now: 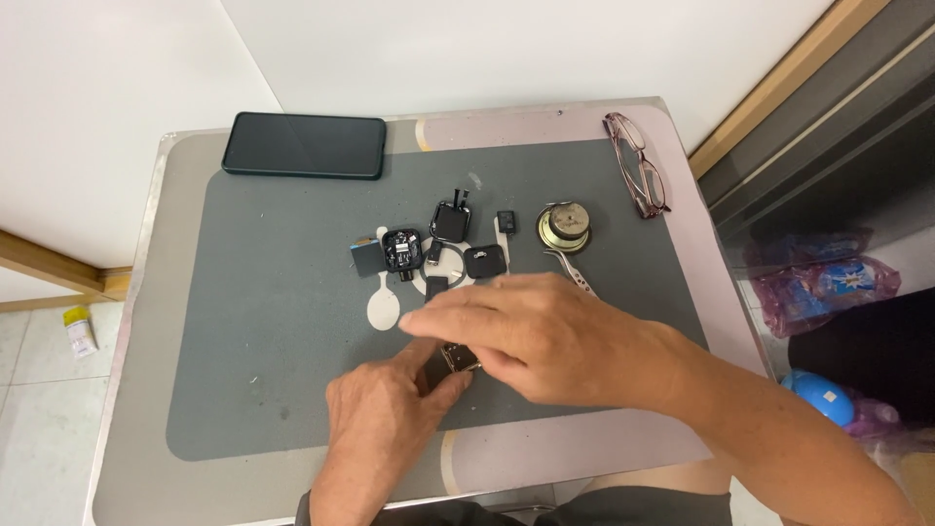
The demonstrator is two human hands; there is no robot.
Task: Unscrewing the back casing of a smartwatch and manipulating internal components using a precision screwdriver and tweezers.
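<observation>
I see my left hand point(385, 414) near the front edge of the grey mat point(253, 321), its fingers curled tight around a small dark part with a metal edge point(450, 360). My right hand point(541, 336) lies across it from the right, fingers together and stretched flat to the left, fingertips just over the part; I cannot tell whether it grips anything.

Just beyond the hands lies a cluster of small black parts point(429, 248), with tweezers point(570, 268) and a round metal tin point(564, 226) to their right. A dark phone point(304, 145) lies at the far left of the table point(136, 321), glasses point(638, 175) at the far right. On the floor, a small yellow-capped package point(78, 331) sits left; pink plastic bags point(818, 282) and a blue round thing point(820, 394) sit right.
</observation>
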